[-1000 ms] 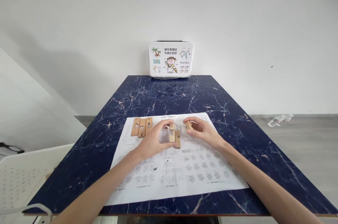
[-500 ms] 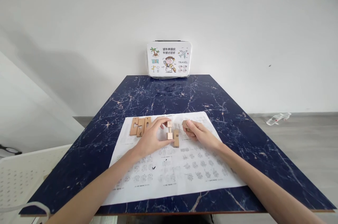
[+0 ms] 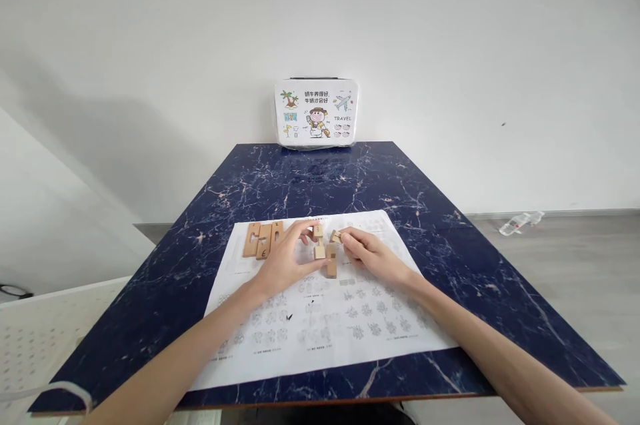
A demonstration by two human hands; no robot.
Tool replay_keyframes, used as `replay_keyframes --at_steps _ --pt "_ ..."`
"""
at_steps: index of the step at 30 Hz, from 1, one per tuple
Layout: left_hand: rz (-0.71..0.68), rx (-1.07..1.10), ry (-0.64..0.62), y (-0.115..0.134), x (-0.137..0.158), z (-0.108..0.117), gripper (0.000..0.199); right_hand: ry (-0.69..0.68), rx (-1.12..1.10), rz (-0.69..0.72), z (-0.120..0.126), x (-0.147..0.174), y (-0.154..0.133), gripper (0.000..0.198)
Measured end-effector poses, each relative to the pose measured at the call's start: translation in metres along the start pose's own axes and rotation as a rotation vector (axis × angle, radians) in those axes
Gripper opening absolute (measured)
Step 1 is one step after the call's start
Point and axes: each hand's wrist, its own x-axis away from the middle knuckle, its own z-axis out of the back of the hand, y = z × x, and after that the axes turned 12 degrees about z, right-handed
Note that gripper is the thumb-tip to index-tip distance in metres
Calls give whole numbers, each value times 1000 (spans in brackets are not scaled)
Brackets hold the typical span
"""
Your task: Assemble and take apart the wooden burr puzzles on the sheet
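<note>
Notched block (image 3: pixel 319 251) over desk (image 3: pixel 320 185) and sheet (image 3: pixel 260 361), long axis running near to far, its ends clamped in the left hand's (image 3: pixel 281 269) fingers, the right hand (image 3: pixel 374 261) close by. Just right of the left fingers lies a second block (image 3: pixel 331 268), nearer that hand; beyond it, the right fingers pinch a small piece (image 3: pixel 335 236).

Left forearm (image 3: pixel 200 338) entering between seven and eight o'clock, right forearm (image 3: pixel 480 339) toward four o'clock: both bare up to view's edge, slim, smooth-sided, widest low, tapering to narrow wrists (image 3: pixel 253 293). Left grip (image 3: pixel 283 265), toward seven o'clock of centre: bare hand, slender fingers (image 3: pixel 300 227), long thumb (image 3: pixel 311 268). Right grip (image 3: pixel 374 258), between four and five o'clock: bare hand of matching slim build, some fingers hidden. Nails too small to tell.
</note>
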Motion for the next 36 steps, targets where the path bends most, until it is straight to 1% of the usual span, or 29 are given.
replay_keyframes --at_steps 3,9,12,17,21,27,36 --pt "3 -2 2 1 0 0 65 -5 -79 -35 -3 0 -1 45" --pt "18 7 7 3 1 1 63 -5 -116 -61 -5 1 4 40" --pt "23 8 1 3 1 1 63 -11 -80 -38 -5 1 3 41" --pt "1 5 13 3 1 1 62 -25 65 14 -6 0 -1 46" --pt "5 -2 33 3 1 1 62 -28 143 24 -6 -1 0 49" --pt "25 -6 24 3 1 1 62 -22 159 27 -6 -1 0 47" --pt "8 -11 27 2 1 1 62 -14 147 23 -5 0 5 46"
